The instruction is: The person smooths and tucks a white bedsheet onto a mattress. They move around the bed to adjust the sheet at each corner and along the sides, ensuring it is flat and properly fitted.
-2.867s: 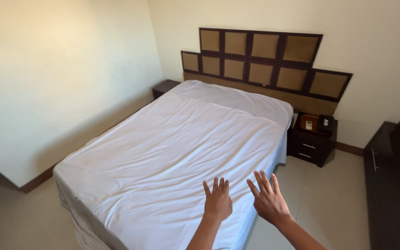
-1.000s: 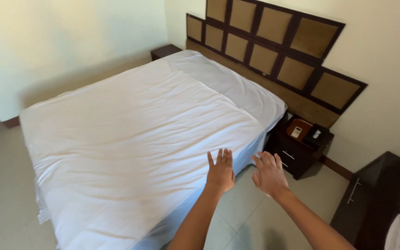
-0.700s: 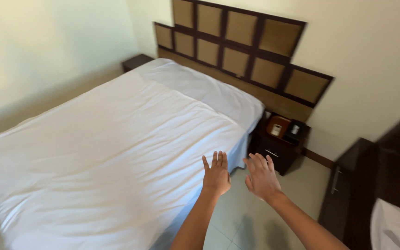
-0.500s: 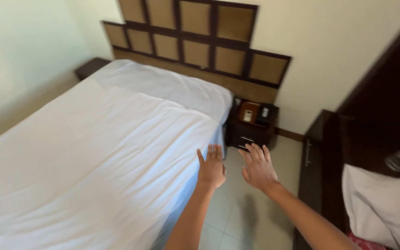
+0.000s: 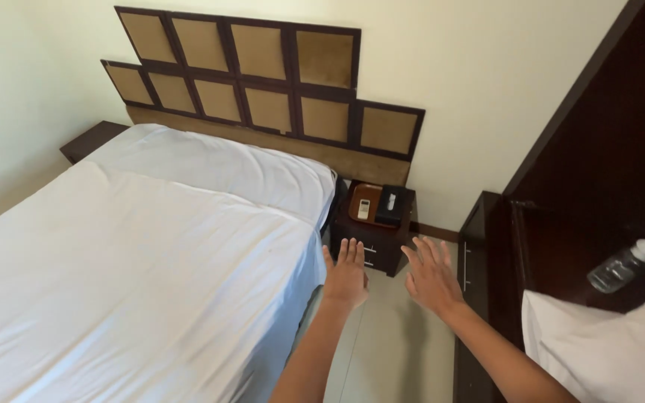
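Hovering left hand (image 5: pixel 346 274) and right hand (image 5: pixel 432 277), fingers spread, empty, near dark wooden nightstand (image 5: pixel 373 237) beside white-sheeted bed (image 5: pixel 136 261); best approached with palms level.

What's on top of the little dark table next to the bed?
On the dark nightstand sits a brown tray with a white remote in it, and a black telephone beside it. Whatever is inside its drawers is hidden.

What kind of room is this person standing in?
Most likely a bedroom, perhaps a hotel room: a bed made up with a white sheet, a panelled headboard on the wall, and a dark nightstand beside it. Both hands are empty.
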